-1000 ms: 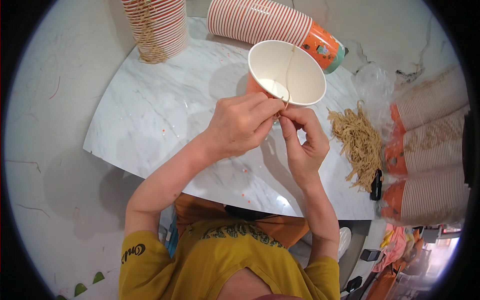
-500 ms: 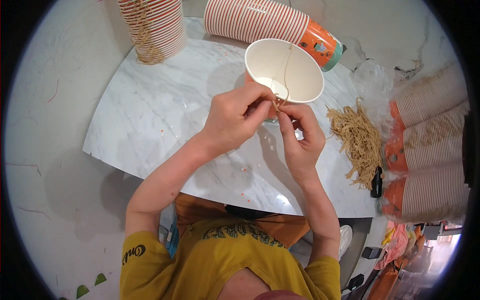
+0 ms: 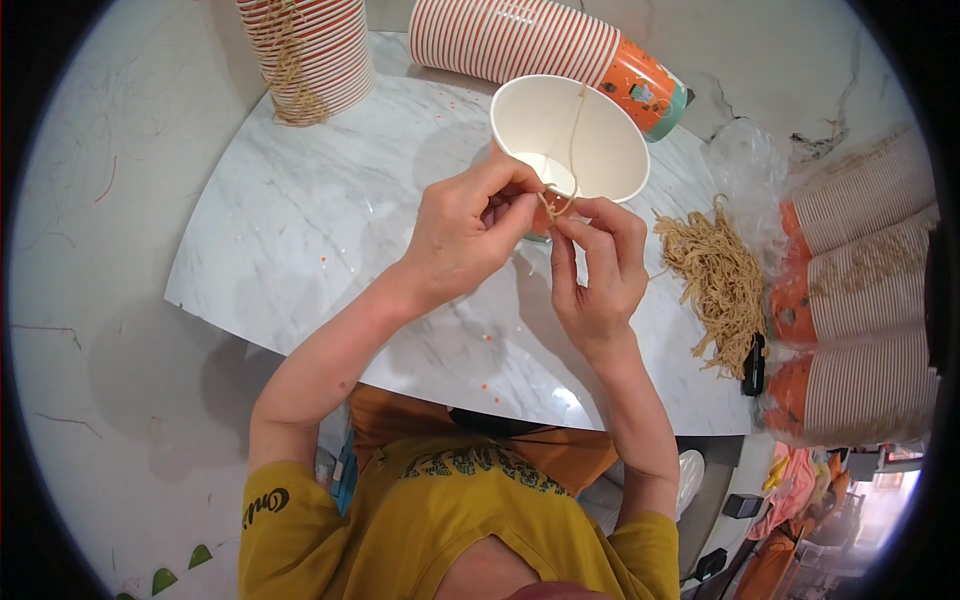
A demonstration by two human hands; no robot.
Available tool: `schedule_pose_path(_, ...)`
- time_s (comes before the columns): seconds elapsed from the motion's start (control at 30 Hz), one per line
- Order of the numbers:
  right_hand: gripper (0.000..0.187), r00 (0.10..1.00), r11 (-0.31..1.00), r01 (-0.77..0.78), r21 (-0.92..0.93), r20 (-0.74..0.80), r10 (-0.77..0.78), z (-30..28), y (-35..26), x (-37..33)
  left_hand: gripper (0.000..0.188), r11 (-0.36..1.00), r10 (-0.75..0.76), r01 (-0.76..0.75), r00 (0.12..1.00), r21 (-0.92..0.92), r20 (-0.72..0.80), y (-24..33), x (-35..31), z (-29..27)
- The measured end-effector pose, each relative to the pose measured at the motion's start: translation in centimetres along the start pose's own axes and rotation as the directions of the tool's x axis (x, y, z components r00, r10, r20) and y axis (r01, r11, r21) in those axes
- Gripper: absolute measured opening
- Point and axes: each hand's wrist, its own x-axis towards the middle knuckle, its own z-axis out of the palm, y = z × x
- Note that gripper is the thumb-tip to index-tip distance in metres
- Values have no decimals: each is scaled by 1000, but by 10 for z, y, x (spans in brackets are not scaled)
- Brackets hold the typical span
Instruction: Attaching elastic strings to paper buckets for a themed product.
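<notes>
1. Left hand [image 3: 470, 235]: fingers curled, thumb and forefinger pinched together on a tan cord [image 3: 571, 150] just before the near rim of a paper cup [image 3: 615, 150].
2. Right hand [image 3: 600, 270]: half-open, fingers bent, with thumb and forefinger tips slightly parted at the looped cord; whether they grip it cannot be told.
3. Edges and room: both forearms cross the near edge of the marbled table [image 3: 300, 220]. An expanse of its top, dotted with orange specks, spans from the left forearm to the left corner. A lying cup stack [image 3: 510, 40] bounds the far edge, and an upright cup stack [image 3: 335, 60] stands at the far left. A heap of tan cords [image 3: 715, 280] lies along the right edge, well apart from the right hand.
4. Cup and cord: the cup sits just beyond both hands, mouth upward, orange outside and white within; the cord runs from its far rim across the opening to the fingertips.
</notes>
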Motion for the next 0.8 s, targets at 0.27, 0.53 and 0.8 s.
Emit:
schedule_pose_path(0.27,25,986,989,146,-39,91,-142,-2,15,0,8,992,-102,103,995,-76,12,5,1,-1)
schedule_pose_path(0.53,34,973,973,228,-49,52,-225,-5,23,5,8,989,-115,115,993,-91,13,3,1,1)
schedule_pose_path(0.8,34,994,995,83,49,65,-86,-9,24,6,9,998,-61,61,998,-16,-20,-3,1,4)
